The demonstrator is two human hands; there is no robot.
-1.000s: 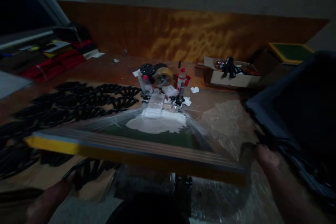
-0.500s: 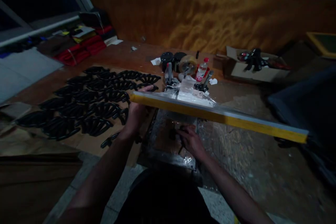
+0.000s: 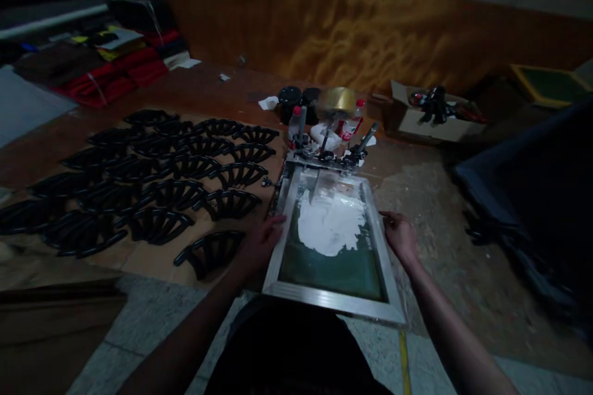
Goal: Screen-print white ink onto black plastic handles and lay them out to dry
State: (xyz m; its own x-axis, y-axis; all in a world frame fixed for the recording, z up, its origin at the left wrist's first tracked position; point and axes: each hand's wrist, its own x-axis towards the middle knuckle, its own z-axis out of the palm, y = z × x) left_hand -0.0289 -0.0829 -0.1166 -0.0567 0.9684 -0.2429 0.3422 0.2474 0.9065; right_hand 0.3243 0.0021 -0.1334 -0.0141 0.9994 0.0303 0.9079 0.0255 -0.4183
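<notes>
While left hand (image 3: 263, 239), half-open, touches the metal frame (image 3: 333, 301), right hand (image 3: 400, 237) half-curled beside it

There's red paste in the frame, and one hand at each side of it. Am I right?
Not quite: the paste in the frame is white, not red, as the head view shows. The left hand and the right hand are indeed at its two sides.
</notes>
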